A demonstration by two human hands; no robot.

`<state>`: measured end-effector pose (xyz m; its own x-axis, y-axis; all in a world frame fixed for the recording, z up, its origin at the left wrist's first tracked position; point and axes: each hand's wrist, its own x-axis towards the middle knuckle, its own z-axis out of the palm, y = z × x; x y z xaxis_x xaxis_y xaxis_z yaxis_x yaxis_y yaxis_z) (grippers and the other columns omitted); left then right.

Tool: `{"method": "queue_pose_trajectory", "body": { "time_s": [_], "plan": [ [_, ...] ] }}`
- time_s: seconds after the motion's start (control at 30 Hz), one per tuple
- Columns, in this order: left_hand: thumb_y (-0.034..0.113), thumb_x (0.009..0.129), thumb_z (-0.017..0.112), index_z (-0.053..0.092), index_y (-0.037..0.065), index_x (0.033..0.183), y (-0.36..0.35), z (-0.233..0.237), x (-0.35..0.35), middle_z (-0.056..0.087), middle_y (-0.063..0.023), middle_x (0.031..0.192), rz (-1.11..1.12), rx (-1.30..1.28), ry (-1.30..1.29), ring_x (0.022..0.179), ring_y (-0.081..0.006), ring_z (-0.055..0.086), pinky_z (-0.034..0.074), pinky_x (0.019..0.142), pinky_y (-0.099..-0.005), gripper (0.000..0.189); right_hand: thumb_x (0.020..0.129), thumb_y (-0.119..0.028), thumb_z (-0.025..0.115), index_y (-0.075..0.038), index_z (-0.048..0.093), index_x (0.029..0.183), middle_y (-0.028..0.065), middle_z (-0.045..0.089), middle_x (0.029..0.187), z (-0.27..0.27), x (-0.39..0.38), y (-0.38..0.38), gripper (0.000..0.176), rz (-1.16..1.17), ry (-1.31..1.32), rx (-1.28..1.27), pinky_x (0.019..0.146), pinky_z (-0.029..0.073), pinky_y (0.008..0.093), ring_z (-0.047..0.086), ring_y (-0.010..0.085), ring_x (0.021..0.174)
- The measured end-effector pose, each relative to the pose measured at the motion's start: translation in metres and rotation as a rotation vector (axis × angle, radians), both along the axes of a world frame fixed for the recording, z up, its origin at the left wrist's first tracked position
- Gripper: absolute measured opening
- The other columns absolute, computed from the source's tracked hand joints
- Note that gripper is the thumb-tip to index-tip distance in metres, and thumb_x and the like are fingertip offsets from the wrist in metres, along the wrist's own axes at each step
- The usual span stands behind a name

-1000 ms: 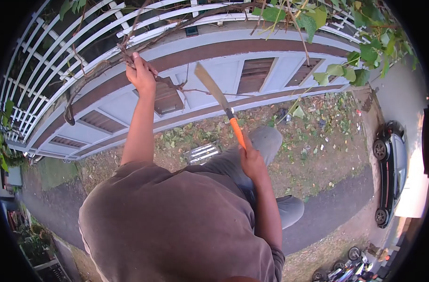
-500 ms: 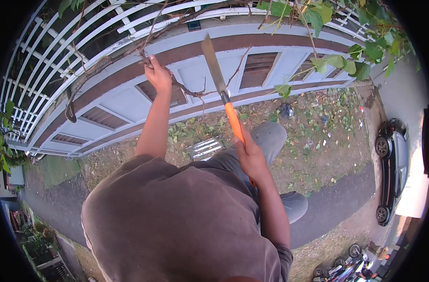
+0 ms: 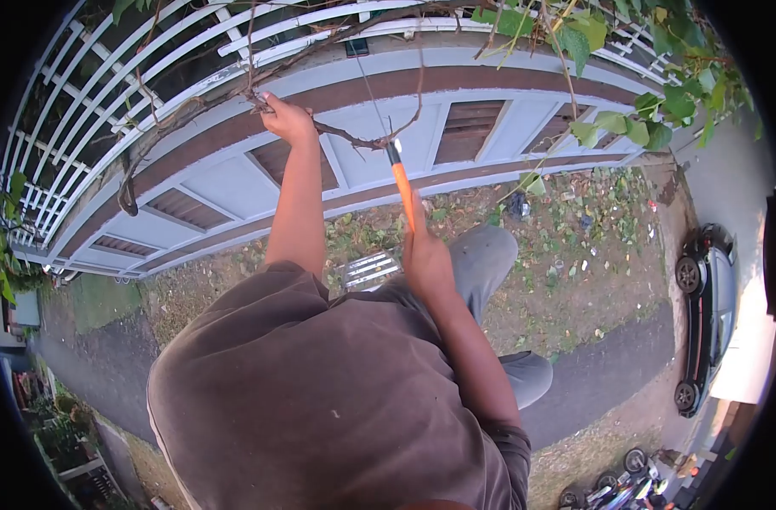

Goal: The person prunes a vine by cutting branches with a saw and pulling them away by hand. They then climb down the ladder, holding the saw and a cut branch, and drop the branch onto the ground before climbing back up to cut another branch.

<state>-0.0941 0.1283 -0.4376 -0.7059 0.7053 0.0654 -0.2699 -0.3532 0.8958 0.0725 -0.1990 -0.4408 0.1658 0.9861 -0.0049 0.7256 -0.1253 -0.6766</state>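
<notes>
My left hand [image 3: 284, 117] is raised and closed around a bare brown vine branch [image 3: 354, 136] that runs along the top of a grey and brown wall [image 3: 490, 85]. My right hand [image 3: 425, 259] grips the orange handle of a machete [image 3: 402, 189]. Its blade is turned edge-on and shows only as a thin line rising towards the vine, just right of my left hand. A white lattice fence [image 3: 107, 76] stands on top of the wall, with the vine tangled through it.
Green leafy vines [image 3: 634, 102] hang over the wall at the upper right. Below lie leaf-strewn ground [image 3: 575, 255], a metal step [image 3: 367, 272] under my feet, a paved path, a parked dark car [image 3: 702, 306] and motorbikes [image 3: 626, 484] at the bottom right.
The machete swung up and turned edge-on towards the branch, and my right hand rose with it. My left hand kept its hold on the vine, shifting slightly right.
</notes>
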Motion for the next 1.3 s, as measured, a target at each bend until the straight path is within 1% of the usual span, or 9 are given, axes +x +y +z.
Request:
{"method": "queue_pose_trajectory", "body": {
  "time_s": [0.17,0.27,0.77,0.83,0.9,0.97,1.1,1.23,1.3],
  "plan": [
    [0.042,0.11,0.05,0.047,-0.001,0.091,0.002,-0.015,-0.003,0.047,-0.0092,0.058,0.02,-0.051,-0.074,0.042,-0.0228,0.049,0.044,0.039,-0.0378,0.047,0.108,-0.02,0.048,-0.013,0.015,0.169,0.0321,0.069,0.084,-0.025,-0.005,-0.005,0.069,-0.039,0.035,0.134,0.075,0.053,0.0612,0.068,0.0525,0.079],
    [0.041,0.109,0.053,0.046,0.005,0.081,-0.006,-0.009,-0.005,0.046,-0.0063,0.056,0.064,-0.037,-0.061,0.041,-0.021,0.048,0.043,0.04,-0.0366,0.046,0.106,-0.017,0.049,-0.01,0.018,0.167,0.0342,0.069,0.086,-0.057,0.005,-0.013,0.069,0.074,0.051,-0.137,0.076,0.05,0.0637,0.066,0.0566,0.083],
    [0.033,0.108,0.058,0.044,0.01,0.082,-0.021,-0.034,0.003,0.045,-0.0016,0.061,-0.125,0.003,-0.13,0.046,-0.0154,0.045,0.039,0.041,-0.0332,0.038,0.108,-0.018,0.051,-0.011,0.021,0.167,0.0325,0.07,0.09,0.006,-0.006,-0.017,0.067,-0.173,0.425,0.12,0.074,0.052,0.0591,0.067,0.0538,0.081],
    [0.033,0.108,0.058,0.043,0.01,0.082,-0.017,-0.027,0.012,0.043,-0.0006,0.06,-0.151,0.041,-0.227,0.046,-0.0146,0.043,0.038,0.041,-0.0327,0.037,0.109,-0.02,0.05,-0.012,0.022,0.168,0.0359,0.066,0.122,-0.03,-0.011,-0.019,0.066,-0.015,0.284,0.082,0.09,0.054,0.051,0.068,0.0522,0.102],
    [0.033,0.109,0.058,0.041,0.011,0.082,-0.015,-0.026,0.01,0.04,0.0005,0.06,-0.174,0.085,-0.196,0.047,-0.0135,0.039,0.035,0.042,-0.0324,0.038,0.109,-0.02,0.05,-0.012,0.022,0.168,0.0367,0.063,0.127,-0.035,-0.007,-0.021,0.066,0.021,0.28,0.015,0.092,0.054,0.0503,0.068,0.052,0.105],
    [0.034,0.109,0.058,0.041,0.011,0.082,-0.017,-0.033,0.003,0.04,0.0005,0.06,-0.168,0.079,-0.303,0.047,-0.0133,0.038,0.035,0.042,-0.0325,0.039,0.109,-0.019,0.051,-0.01,0.019,0.168,0.0316,0.069,0.086,-0.039,-0.009,-0.023,0.068,0.056,0.279,0.172,0.071,0.052,0.0594,0.069,0.0512,0.077],
    [0.035,0.109,0.058,0.038,0.012,0.08,-0.021,-0.036,0.001,0.038,0.0013,0.059,-0.127,0.041,-0.291,0.047,-0.0133,0.037,0.034,0.044,-0.0329,0.042,0.109,-0.021,0.051,-0.015,0.015,0.169,0.0314,0.068,0.086,0.023,-0.006,-0.02,0.07,-0.121,0.273,0.139,0.068,0.051,0.0603,0.068,0.0509,0.075],
    [0.035,0.109,0.058,0.038,0.012,0.078,-0.021,-0.024,0.016,0.038,0.001,0.057,-0.137,0.074,-0.287,0.046,-0.0134,0.036,0.032,0.042,-0.0327,0.044,0.109,-0.019,0.05,-0.016,0.014,0.169,0.0311,0.068,0.083,-0.031,-0.014,-0.015,0.07,-0.066,0.088,0.171,0.068,0.051,0.0607,0.068,0.051,0.074],
    [0.036,0.109,0.057,0.039,0.012,0.077,-0.029,-0.022,0.033,0.04,0.0001,0.057,-0.143,-0.004,-0.259,0.044,-0.0137,0.038,0.033,0.04,-0.0333,0.044,0.108,-0.019,0.048,-0.015,0.015,0.169,0.0306,0.067,0.079,-0.032,-0.014,-0.01,0.069,0.062,0.079,-0.075,0.069,0.051,0.0612,0.067,0.0518,0.074]
  ]
}}
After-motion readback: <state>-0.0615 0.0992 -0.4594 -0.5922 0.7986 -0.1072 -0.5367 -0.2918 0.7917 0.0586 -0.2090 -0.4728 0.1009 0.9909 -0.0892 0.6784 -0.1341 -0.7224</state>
